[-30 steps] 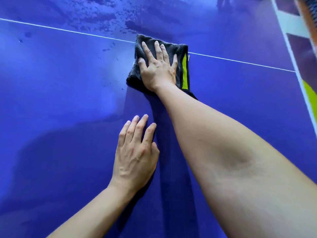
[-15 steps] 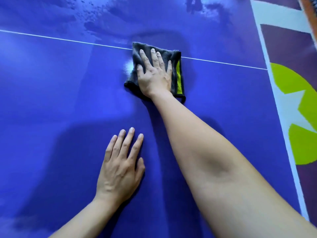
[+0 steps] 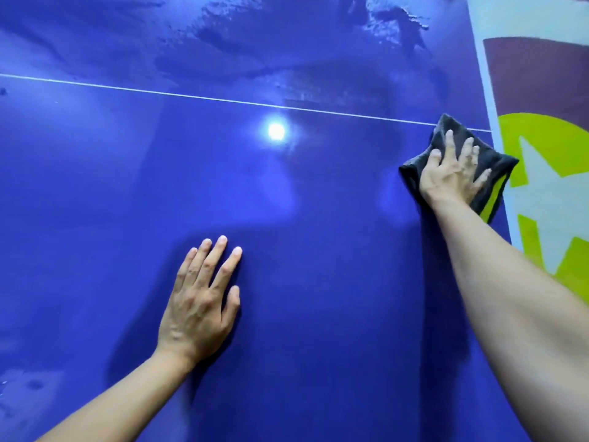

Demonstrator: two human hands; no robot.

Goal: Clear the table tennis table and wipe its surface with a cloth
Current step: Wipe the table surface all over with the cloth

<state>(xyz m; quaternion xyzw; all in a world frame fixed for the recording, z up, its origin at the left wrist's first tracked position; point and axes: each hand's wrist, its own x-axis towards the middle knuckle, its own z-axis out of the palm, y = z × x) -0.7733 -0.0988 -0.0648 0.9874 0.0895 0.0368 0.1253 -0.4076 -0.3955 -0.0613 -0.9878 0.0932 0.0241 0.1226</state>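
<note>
The blue table tennis table fills the view, with a thin white line running across it. A folded dark grey cloth with a yellow-green stripe lies at the table's right edge, just below the line. My right hand presses flat on the cloth with fingers spread. My left hand rests palm down on the bare table surface near the middle, fingers straight and holding nothing.
Wet streaks and droplets shine on the far half of the table beyond the line. A lamp's reflection glares near the centre. Past the table's right edge lies a floor painted maroon, white and yellow-green.
My right hand has slid the cloth from the middle of the table along the white line to the right edge. My left hand stayed flat on the table.
</note>
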